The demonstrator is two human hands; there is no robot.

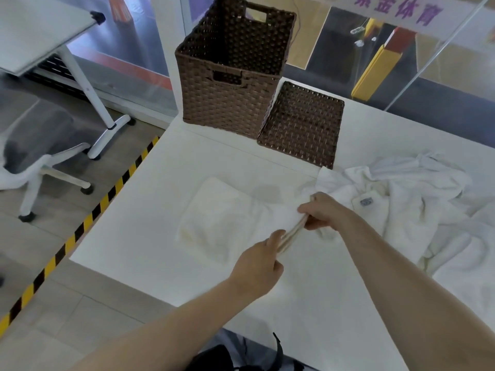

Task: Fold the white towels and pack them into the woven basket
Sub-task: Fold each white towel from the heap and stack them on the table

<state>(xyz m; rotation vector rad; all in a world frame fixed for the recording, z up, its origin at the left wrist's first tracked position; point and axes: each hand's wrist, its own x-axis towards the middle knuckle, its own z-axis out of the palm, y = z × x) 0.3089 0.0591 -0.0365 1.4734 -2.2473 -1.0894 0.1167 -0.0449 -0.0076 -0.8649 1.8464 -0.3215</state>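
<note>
Between left hand [258,266] and right hand [325,210], a pinched towel [290,228].

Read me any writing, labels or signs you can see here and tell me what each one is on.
"紫金体育": purple characters on the white banner behind the glass at the top right; the first character is cut off, so that reading is uncertain.
Grey print on the small tag sewn to a white towel: too small and blurred to read.
Nothing else is legible.
</note>
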